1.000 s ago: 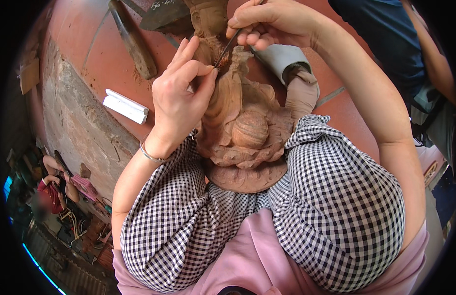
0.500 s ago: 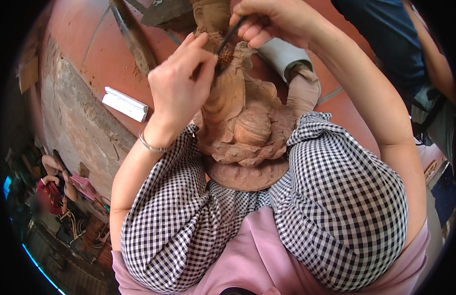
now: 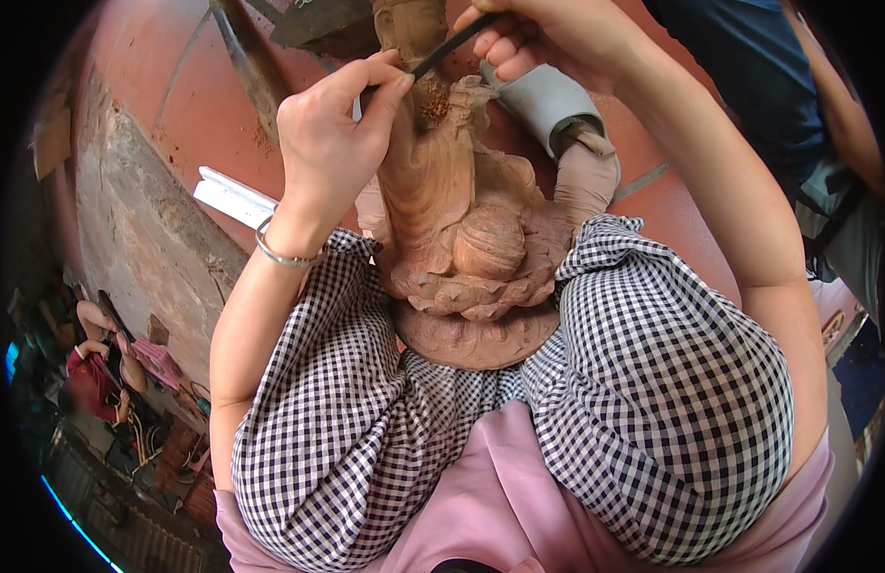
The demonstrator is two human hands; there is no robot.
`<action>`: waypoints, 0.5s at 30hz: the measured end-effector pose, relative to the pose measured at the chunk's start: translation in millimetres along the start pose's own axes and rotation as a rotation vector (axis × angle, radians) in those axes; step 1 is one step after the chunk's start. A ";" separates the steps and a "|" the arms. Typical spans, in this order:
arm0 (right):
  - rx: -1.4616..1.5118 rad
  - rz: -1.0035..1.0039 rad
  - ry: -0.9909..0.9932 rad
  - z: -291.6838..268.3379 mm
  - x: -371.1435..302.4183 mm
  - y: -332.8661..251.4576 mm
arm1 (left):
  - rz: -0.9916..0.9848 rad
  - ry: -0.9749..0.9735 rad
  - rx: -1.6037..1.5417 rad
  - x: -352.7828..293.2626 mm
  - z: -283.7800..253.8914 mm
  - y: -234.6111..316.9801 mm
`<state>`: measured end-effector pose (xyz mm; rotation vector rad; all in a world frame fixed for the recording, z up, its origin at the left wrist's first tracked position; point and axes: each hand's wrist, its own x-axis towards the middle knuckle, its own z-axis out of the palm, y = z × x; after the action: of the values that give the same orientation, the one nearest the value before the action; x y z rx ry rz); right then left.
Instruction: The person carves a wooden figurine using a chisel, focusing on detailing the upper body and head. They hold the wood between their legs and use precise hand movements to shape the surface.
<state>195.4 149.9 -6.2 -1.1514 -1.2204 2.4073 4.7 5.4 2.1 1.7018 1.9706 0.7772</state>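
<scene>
A carved reddish-brown wooden statue (image 3: pixel 490 244) lies between my knees, its round petalled base toward me and its far end pointing away. Stretched over its far part is a narrow dark strip (image 3: pixel 452 48), whose exact kind I cannot make out. My left hand (image 3: pixel 332 124), with a bangle on the wrist, pinches the strip's near-left end between thumb and fingers. At the upper right end, my right hand (image 3: pixel 557 38) grips it with curled fingers. Fine wood dust (image 3: pixel 433 98) sits in a hollow of the carving just below the strip.
Beyond my left hand, a long dark piece of wood (image 3: pixel 251 67) lies on the red tiles. A white grooved bar (image 3: pixel 234 196) is near my left wrist. A grey slipper (image 3: pixel 547 105) is on my foot. Other people are at far left (image 3: pixel 98 372) and upper right (image 3: pixel 757 76).
The strip has shifted away from me along the statue and lies at a flatter slant. My left hand has moved slightly left and my right hand slightly right, both still gripping it.
</scene>
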 end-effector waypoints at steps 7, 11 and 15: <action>-0.211 0.060 0.045 16.2 -3.9 -15.7 | 0.020 -0.021 0.009 -3.8 -3.1 6.4; -0.073 0.061 -0.005 12.8 -11.1 -27.8 | 0.052 -0.026 -0.045 -6.6 -5.5 4.5; -0.214 0.003 -0.179 13.3 -12.4 -14.1 | 0.236 0.031 -0.017 -25.0 4.1 1.2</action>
<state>192.0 144.9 16.0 -1.0080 -1.5646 2.4748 12.3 -18.6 -1.3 1.9463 1.7975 0.9024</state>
